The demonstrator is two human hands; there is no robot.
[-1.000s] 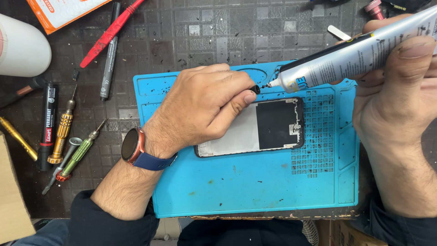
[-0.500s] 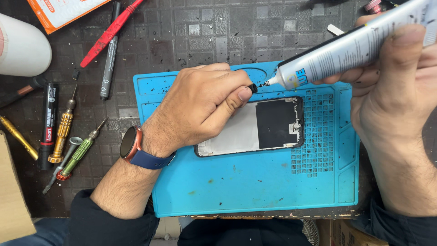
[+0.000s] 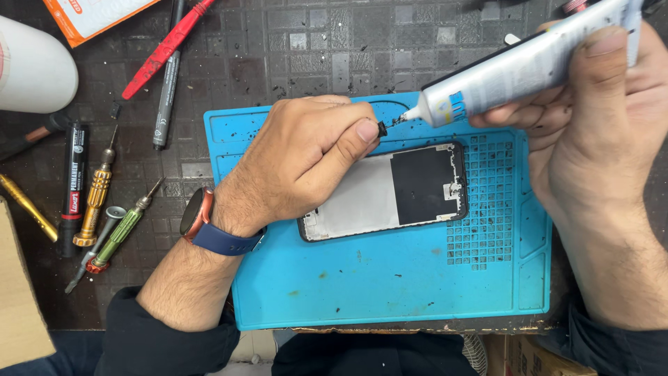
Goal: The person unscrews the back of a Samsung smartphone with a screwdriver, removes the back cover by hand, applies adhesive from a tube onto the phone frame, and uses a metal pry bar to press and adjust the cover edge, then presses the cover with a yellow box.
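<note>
My left hand (image 3: 306,163) pinches a tiny black cap (image 3: 382,129) between thumb and forefinger, just off the nozzle of a white glue tube (image 3: 518,66). My right hand (image 3: 598,118) grips that tube at the upper right, with the nozzle pointing left and down. Below both lies an opened phone frame (image 3: 403,188) with a black and grey inside, flat on a blue silicone work mat (image 3: 390,278). My left hand covers the phone's left part. A watch with a blue strap (image 3: 202,223) is on my left wrist.
Left of the mat lie a black marker (image 3: 72,188), a gold screwdriver (image 3: 94,202), a green screwdriver (image 3: 122,230), a red tool (image 3: 167,49) and a grey pen (image 3: 167,90). A white rounded object (image 3: 31,66) sits far left, a cardboard edge (image 3: 21,299) at bottom left.
The tube's nozzle has risen and drawn slightly away from my left fingers, and the small black cap now sits apart from the tip. The phone and mat stay put.
</note>
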